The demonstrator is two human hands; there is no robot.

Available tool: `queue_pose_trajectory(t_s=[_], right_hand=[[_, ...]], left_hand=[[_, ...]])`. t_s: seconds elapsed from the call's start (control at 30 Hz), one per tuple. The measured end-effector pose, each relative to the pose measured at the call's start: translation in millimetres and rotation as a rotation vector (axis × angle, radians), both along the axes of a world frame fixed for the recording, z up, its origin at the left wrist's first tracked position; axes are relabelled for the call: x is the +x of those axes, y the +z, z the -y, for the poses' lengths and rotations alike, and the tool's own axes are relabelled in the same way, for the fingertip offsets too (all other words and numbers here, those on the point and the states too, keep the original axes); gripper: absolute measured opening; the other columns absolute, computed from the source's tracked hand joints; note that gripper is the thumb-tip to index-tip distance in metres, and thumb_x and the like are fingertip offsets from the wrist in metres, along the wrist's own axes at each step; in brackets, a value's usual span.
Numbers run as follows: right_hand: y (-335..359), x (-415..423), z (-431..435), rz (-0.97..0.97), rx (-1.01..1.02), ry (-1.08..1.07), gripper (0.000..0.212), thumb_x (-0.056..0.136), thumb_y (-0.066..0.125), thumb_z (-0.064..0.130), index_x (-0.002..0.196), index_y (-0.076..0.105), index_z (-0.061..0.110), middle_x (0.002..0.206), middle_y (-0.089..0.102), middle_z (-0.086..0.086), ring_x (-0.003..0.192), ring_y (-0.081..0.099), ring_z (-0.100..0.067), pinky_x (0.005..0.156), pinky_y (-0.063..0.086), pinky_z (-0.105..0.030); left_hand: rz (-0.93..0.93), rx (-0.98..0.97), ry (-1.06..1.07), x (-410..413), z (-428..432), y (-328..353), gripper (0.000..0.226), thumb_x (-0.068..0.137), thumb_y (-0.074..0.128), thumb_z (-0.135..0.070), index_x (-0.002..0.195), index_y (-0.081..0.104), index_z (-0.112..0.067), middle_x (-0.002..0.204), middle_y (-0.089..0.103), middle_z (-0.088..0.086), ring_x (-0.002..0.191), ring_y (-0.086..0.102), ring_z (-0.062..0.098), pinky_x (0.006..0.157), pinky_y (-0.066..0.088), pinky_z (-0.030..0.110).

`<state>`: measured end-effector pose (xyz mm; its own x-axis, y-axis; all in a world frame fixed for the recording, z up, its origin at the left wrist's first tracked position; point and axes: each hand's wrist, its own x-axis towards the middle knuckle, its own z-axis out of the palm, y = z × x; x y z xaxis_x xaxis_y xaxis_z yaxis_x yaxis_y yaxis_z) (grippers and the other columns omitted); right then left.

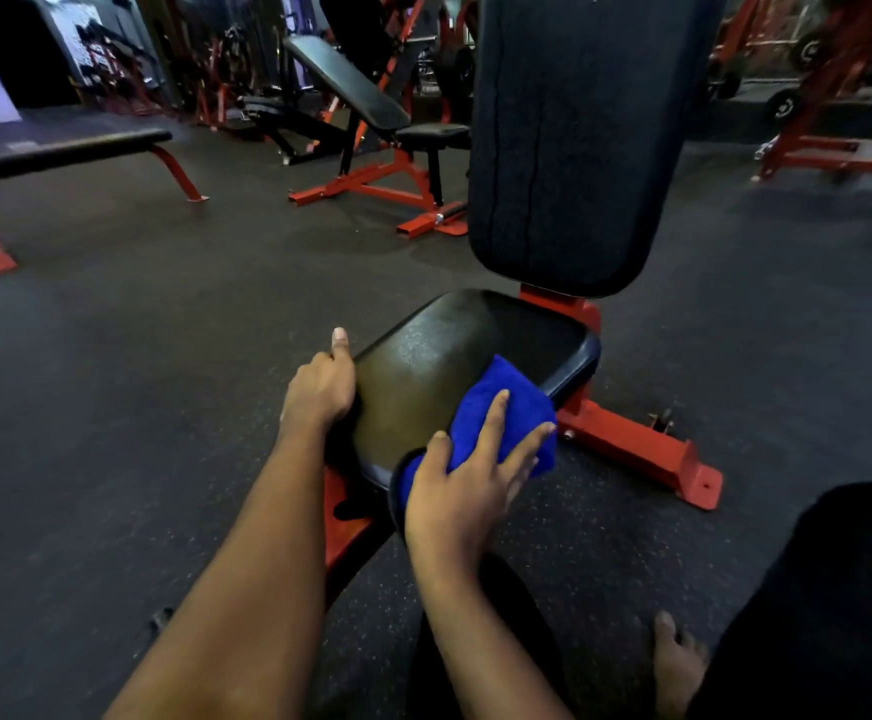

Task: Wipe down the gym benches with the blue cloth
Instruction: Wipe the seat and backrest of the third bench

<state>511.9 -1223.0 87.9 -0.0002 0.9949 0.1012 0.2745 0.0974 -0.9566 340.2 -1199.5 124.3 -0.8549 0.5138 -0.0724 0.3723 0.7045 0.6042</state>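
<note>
A black padded bench seat (pixel 423 371) on a red frame (pixel 636 444) sits right in front of me, with its upright black back pad (pixel 574 137) rising behind it. The folded blue cloth (pixel 496 402) lies on the seat's right edge. My right hand (pixel 470 485) presses flat on the cloth with straight, spread fingers. My left hand (pixel 322 387) grips the seat's left edge, thumb pointing up along the pad and fingers curled under out of sight.
A flat bench (pixel 60 150) stands at the far left and an incline bench (pixel 356 85) at the back centre, both black on red frames. More red machines (pixel 839 148) stand at the right. My bare foot (pixel 678 662) rests on the dark rubber floor.
</note>
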Motion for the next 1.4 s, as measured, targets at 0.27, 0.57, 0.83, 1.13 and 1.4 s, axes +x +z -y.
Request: queue_pose_trajectory(t_s=[0.27, 0.57, 0.83, 1.13, 1.4], right_hand=[[8, 14, -107, 0.038, -0.160, -0.030, 0.072, 0.098, 0.050, 0.033, 0.159, 0.013, 0.034, 0.165, -0.006, -0.019, 0.144, 0.027, -0.042, 0.114, 0.029, -0.042], [19, 36, -189, 0.029, -0.173, -0.005, 0.066, 0.098, 0.050, 0.032, 0.157, 0.021, 0.032, 0.164, 0.010, -0.018, 0.143, 0.031, -0.040, 0.114, 0.028, -0.040], [14, 47, -231, 0.362, 0.029, 0.171, 0.053, 0.095, 0.048, 0.031, 0.147, 0.043, 0.033, 0.147, 0.041, -0.018, 0.128, 0.045, -0.043, 0.108, 0.035, -0.041], [59, 5, -269, 0.978, 0.264, 0.379, 0.037, 0.094, 0.046, 0.033, 0.127, 0.056, 0.021, 0.132, 0.059, -0.016, 0.119, 0.056, -0.041, 0.087, 0.043, -0.039], [71, -37, -273, 1.054, 0.328, 0.624, 0.047, 0.100, 0.038, 0.042, 0.141, 0.044, 0.021, 0.143, 0.050, -0.017, 0.127, 0.050, -0.040, 0.098, 0.041, -0.043]], left_hand=[[-0.001, 0.001, 0.011, 2, 0, -1, 0.077, 0.101, 0.007, -0.057, 0.146, 0.038, -0.002, 0.150, 0.038, 0.025, 0.139, 0.035, 0.038, 0.113, 0.025, 0.046], [-0.015, -0.015, 0.041, 4, -1, -1, 0.079, 0.100, 0.008, -0.060, 0.147, 0.037, -0.004, 0.151, 0.036, 0.024, 0.140, 0.034, 0.039, 0.114, 0.025, 0.049], [-0.034, -0.030, 0.061, 3, -5, -3, 0.079, 0.100, 0.009, -0.061, 0.145, 0.040, -0.004, 0.148, 0.039, 0.026, 0.136, 0.038, 0.041, 0.112, 0.028, 0.048], [-0.071, -0.091, 0.097, 2, -12, -2, 0.080, 0.096, 0.008, -0.068, 0.142, 0.048, -0.016, 0.144, 0.047, 0.020, 0.131, 0.044, 0.039, 0.105, 0.034, 0.050], [-0.025, -0.053, 0.124, -1, -10, -4, 0.081, 0.095, 0.007, -0.069, 0.144, 0.045, -0.016, 0.148, 0.042, 0.019, 0.136, 0.039, 0.037, 0.109, 0.031, 0.050]])
